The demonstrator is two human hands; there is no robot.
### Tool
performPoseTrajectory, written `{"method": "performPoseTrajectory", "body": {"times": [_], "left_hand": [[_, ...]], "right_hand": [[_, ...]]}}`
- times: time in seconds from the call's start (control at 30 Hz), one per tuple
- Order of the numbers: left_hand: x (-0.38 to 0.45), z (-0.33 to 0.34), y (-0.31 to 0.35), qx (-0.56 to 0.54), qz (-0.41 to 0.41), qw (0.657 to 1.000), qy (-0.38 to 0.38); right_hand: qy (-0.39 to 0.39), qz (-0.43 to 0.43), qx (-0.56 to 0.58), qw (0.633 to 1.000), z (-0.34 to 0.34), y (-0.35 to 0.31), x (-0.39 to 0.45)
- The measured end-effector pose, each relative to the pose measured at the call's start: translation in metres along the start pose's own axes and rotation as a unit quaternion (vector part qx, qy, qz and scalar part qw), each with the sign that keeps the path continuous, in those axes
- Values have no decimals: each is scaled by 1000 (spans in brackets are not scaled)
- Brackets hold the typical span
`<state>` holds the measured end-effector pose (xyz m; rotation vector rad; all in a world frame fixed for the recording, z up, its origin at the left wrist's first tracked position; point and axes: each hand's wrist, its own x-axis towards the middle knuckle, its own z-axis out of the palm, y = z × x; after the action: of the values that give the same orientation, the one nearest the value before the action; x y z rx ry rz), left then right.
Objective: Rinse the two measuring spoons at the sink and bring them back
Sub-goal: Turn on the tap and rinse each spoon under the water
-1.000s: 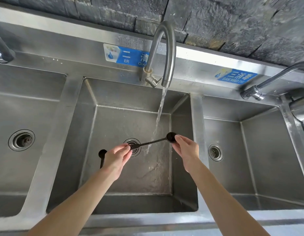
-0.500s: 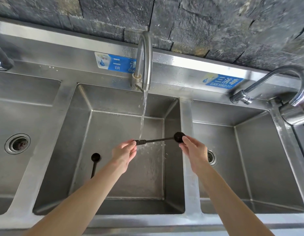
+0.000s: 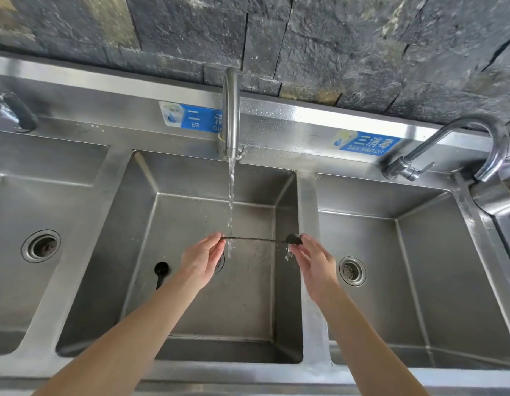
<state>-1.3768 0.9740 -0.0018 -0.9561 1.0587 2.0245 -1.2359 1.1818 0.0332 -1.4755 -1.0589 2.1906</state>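
Beside the left hand (image 3: 202, 260) (sink floor) lies a second spoon (image 3: 160, 273).

Black spoon (image 3: 258, 239) level; other spoon (image 3: 160, 272) flat.

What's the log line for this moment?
step: rinsing | spoon under stream, left hand at handle, right hand at bowl | second spoon in basin | tap running

Two spoons (image 3: 256, 239) (image 3: 161, 270), three basins (image 3: 191, 178)
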Motion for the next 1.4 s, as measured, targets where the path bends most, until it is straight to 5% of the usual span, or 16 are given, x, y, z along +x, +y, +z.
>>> {"method": "performPoseTrajectory", "body": {"times": [0.27,0.9,1.2,1.4], "left_hand": [[-6,6,6,-7,31,998,-46],[-7,-66,67,-33,65,997,-17],[-14,-91,83,115,130,985,7],[-2,-112,75,354,144,924,0]], "right_hand": [[8,18,-21,1000,8,8,14],[-39,45,-88,994,85,51,2],[-53,95,-174,979,84,68,-9],[21,94,-221,970,68,77,-15]]}}
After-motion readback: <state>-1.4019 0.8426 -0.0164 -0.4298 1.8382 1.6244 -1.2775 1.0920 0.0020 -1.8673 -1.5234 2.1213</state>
